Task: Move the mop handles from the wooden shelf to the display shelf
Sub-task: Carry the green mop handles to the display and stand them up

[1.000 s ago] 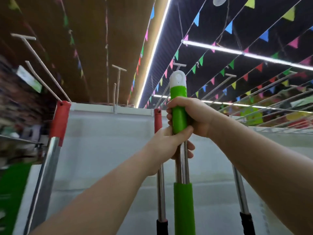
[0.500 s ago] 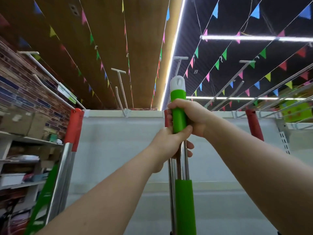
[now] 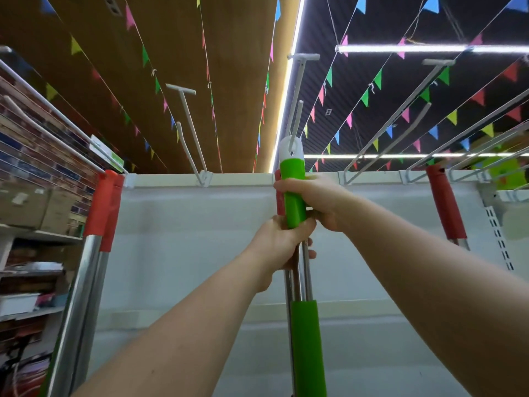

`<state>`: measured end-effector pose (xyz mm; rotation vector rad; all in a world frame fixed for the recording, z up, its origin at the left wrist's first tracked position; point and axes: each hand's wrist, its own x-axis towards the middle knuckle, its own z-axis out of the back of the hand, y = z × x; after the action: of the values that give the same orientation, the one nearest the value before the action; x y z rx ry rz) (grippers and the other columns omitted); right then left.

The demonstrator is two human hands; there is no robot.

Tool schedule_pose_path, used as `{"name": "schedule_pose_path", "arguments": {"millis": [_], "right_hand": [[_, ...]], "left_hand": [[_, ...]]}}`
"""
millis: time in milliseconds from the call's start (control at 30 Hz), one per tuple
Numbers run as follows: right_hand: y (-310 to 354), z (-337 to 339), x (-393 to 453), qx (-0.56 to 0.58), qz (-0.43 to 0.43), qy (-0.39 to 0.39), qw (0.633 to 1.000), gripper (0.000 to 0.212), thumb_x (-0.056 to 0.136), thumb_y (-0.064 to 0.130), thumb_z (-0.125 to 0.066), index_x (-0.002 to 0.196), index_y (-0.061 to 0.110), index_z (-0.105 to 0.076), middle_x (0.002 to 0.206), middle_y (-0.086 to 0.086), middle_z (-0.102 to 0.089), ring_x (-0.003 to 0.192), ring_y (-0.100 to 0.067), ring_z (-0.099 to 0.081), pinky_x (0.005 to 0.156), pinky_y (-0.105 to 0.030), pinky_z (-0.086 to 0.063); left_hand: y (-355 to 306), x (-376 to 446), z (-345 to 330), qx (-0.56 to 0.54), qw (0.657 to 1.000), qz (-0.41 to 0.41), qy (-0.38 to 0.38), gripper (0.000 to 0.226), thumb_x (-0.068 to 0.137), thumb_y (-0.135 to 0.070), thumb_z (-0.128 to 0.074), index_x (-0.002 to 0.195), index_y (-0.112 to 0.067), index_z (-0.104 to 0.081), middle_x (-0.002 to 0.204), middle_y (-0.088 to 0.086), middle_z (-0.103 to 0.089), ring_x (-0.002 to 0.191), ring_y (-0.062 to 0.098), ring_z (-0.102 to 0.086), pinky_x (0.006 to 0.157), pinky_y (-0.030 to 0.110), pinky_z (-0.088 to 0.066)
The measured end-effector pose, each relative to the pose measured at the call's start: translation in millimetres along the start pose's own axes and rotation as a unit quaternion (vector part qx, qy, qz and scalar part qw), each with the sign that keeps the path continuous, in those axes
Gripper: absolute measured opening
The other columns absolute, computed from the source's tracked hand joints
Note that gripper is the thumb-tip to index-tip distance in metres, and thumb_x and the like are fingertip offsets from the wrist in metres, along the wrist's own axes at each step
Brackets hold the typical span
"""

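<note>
We hold the green mop handle (image 3: 292, 193) upright in front of us with both hands, raised toward the top of the white display shelf (image 3: 183, 242). Our right hand (image 3: 313, 204) is clenched around the green grip near its upper end, fingers wrapped round it from the right. Our left hand (image 3: 279, 245) sits just below, touching the right, and grips where the green grip ends and the bare metal rods begin, its fingertips showing on the far side of the rods. Lower down the shaft carries a second green sleeve (image 3: 306, 348), which runs out of the bottom of the view.

The handle's white cap (image 3: 290, 147) stands above the right hand, and the tip of a white peg hook (image 3: 297, 93) meets the hole in that cap; whether the hook has passed fully through, we cannot tell.

Directly behind the green handle a red-gripped handle (image 3: 278, 196) shows as a thin strip at the same hook. At the left edge of the shelf two more red-gripped handles (image 3: 103, 207) hang side by side, metal shafts below them. To the right another red-gripped handle (image 3: 445, 204) hangs, well apart from our hands. A free peg hook (image 3: 189, 121) juts out between the left pair and us.
</note>
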<state>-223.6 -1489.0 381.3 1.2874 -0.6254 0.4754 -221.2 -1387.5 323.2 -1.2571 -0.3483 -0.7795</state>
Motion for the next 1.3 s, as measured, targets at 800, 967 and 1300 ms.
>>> {"name": "schedule_pose_path", "arguments": {"millis": [800, 967, 1300], "right_hand": [[-54, -16, 22, -0.173, 0.068, -0.111, 0.976, 0.035, 0.084, 0.039, -0.063, 0.099, 0.007, -0.063, 0.098, -0.013, -0.068, 0.09, -0.027, -0.065, 0.086, -0.044, -0.053], [-54, -11, 9, -0.191, 0.065, -0.08, 0.976, 0.037, 0.086, 0.033, -0.062, 0.111, 0.007, -0.059, 0.105, -0.012, -0.067, 0.087, -0.022, -0.062, 0.087, -0.038, -0.052], [-67, -45, -59, -0.212, 0.121, -0.062, 0.968, 0.043, 0.085, 0.033, -0.061, 0.124, 0.017, -0.054, 0.122, -0.002, -0.056, 0.112, -0.016, -0.053, 0.097, -0.03, -0.042]], "left_hand": [[45, 41, -1, -0.025, 0.99, 0.054, -0.13, 0.04, 0.077, -0.027, -0.074, 0.105, -0.011, -0.05, 0.104, 0.016, -0.064, 0.098, 0.029, -0.061, 0.095, 0.042, -0.05], [52, 29, -2, -0.024, 0.99, 0.057, -0.125, 0.042, 0.076, -0.023, -0.075, 0.108, -0.011, -0.051, 0.107, 0.015, -0.065, 0.099, 0.028, -0.063, 0.092, 0.037, -0.051], [73, -47, 1, 0.068, 0.981, 0.11, -0.142, 0.037, 0.079, -0.037, -0.068, 0.108, -0.02, -0.053, 0.106, 0.0, -0.064, 0.102, 0.019, -0.059, 0.099, 0.041, -0.046]]}}
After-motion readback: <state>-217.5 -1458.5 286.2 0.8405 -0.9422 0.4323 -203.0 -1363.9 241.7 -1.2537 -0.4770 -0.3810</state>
